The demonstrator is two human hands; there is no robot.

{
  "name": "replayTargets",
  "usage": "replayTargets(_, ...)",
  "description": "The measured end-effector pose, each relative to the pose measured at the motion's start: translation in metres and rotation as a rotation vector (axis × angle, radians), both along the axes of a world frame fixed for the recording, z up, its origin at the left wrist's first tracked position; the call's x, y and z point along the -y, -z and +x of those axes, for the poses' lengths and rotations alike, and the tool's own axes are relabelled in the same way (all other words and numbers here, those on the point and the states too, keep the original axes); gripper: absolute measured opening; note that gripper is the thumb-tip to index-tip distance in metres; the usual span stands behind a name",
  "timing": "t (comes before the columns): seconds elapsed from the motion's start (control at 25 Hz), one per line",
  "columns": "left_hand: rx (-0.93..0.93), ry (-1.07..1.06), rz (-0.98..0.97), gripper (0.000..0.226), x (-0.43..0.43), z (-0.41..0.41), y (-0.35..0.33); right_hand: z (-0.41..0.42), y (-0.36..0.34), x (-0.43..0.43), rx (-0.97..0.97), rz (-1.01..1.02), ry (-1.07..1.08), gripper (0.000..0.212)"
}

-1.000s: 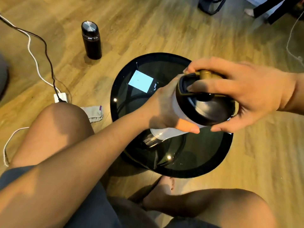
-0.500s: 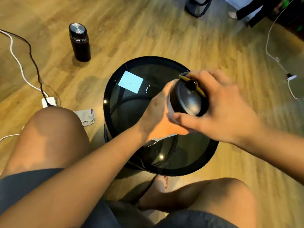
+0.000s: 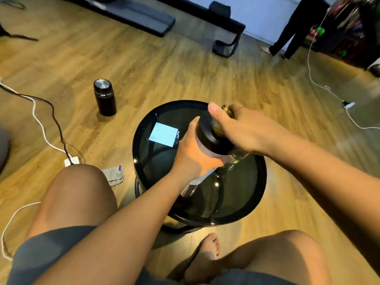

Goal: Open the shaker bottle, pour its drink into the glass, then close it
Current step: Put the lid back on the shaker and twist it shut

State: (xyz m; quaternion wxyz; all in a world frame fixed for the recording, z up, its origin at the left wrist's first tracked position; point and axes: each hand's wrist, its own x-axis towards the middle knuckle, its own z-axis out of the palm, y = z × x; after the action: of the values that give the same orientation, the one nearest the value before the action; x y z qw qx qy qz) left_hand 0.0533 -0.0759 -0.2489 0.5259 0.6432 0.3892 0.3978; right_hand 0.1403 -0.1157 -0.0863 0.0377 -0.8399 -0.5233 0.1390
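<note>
The shaker bottle [image 3: 206,150] has a pale body and a black lid [image 3: 205,130] with a gold flip cap. It is held above the round black glass table [image 3: 242,194]. My left hand [image 3: 191,157] wraps around the bottle's body from the left. My right hand [image 3: 242,130] covers the lid from the right, thumb across its top. A clear glass [image 3: 238,158] shows just below my right hand, mostly hidden by the bottle and hands.
A dark flask [image 3: 104,97] stands on the wooden floor to the left. Cables and a white adapter [image 3: 71,161] lie at left, a folded cloth [image 3: 113,174] by my knee. Another cable [image 3: 347,104] runs at right. A person's legs [image 3: 287,38] stand far back.
The camera has tilted up, showing more of the room. My right hand has turned on the lid, the thumb now lying over its top. Both hands still hold the bottle over the table.
</note>
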Motion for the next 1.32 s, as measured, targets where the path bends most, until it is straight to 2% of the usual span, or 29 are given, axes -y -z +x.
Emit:
replayTargets(0.04, 0.009, -0.012, 0.039, 0.11, -0.001, -0.002, 0.001, 0.009, -0.013, 0.001, 0.029, -0.026, -0.026, 0.093)
replayTargets(0.12, 0.021, -0.032, 0.082, 0.104, -0.001, -0.003, 0.002, 0.027, -0.03, -0.001, 0.092, -0.043, -0.149, 0.083)
replayTargets(0.2, 0.026, -0.01, 0.067, 0.102, -0.001, -0.003, 0.002, 0.03, -0.036, -0.001, 0.019, -0.088, -0.363, 0.079)
replayTargets(0.28, -0.004, 0.008, 0.037, 0.109, 0.002, -0.006, -0.002, 0.027, -0.023, 0.001, 0.028, -0.126, -0.455, 0.078)
replayTargets(0.36, -0.048, 0.008, 0.024, 0.114, 0.002, -0.006, -0.003, 0.027, -0.004, -0.002, 0.192, -0.015, -0.376, 0.072)
replayTargets(0.44, -0.08, -0.004, 0.029, 0.116, 0.001, -0.004, -0.004, 0.03, 0.0, -0.006, 0.33, 0.115, -0.231, 0.095)
replayTargets(0.48, -0.088, -0.009, 0.033, 0.116, 0.001, -0.004, -0.003, 0.035, 0.0, -0.007, 0.334, 0.158, -0.208, 0.102)
replayTargets(0.52, -0.089, -0.01, 0.033, 0.117, 0.001, -0.003, -0.002, 0.039, 0.0, -0.008, 0.278, 0.177, -0.235, 0.101)
replayTargets(0.6, -0.089, 0.006, 0.017, 0.12, 0.002, -0.005, 0.0, 0.037, -0.002, -0.008, 0.093, 0.1, -0.349, 0.089)
replayTargets(0.64, -0.095, 0.012, 0.005, 0.12, 0.002, -0.006, 0.0, 0.032, 0.0, -0.005, 0.081, 0.055, -0.389, 0.089)
replayTargets(0.76, -0.074, 0.007, 0.011, 0.11, 0.003, -0.007, -0.002, 0.024, 0.006, -0.011, 0.347, 0.191, -0.265, 0.091)
replayTargets(0.84, -0.075, 0.005, 0.01, 0.108, 0.002, -0.007, -0.003, 0.029, -0.001, -0.015, 0.418, 0.246, -0.235, 0.097)
replayTargets(0.88, -0.076, 0.008, 0.011, 0.107, 0.002, -0.007, -0.002, 0.033, -0.003, -0.016, 0.377, 0.215, -0.289, 0.092)
replayTargets(1.0, -0.112, 0.018, 0.009, 0.114, 0.002, -0.007, -0.002, 0.03, -0.005, -0.015, 0.083, -0.029, -0.446, 0.076)
replayTargets(1.08, -0.115, 0.021, 0.006, 0.11, 0.002, -0.006, -0.001, 0.026, 0.008, -0.017, 0.159, -0.033, -0.384, 0.078)
replayTargets(1.16, -0.111, 0.011, 0.012, 0.1, 0.001, -0.006, -0.001, 0.022, 0.009, -0.021, 0.26, 0.001, -0.279, 0.091)
replayTargets(1.2, -0.115, 0.012, 0.009, 0.103, 0.0, -0.005, 0.0, 0.025, 0.005, -0.023, 0.253, -0.015, -0.258, 0.098)
replayTargets(1.32, -0.108, 0.022, -0.018, 0.112, 0.0, -0.005, 0.001, 0.03, -0.007, -0.019, 0.18, -0.096, -0.453, 0.101)
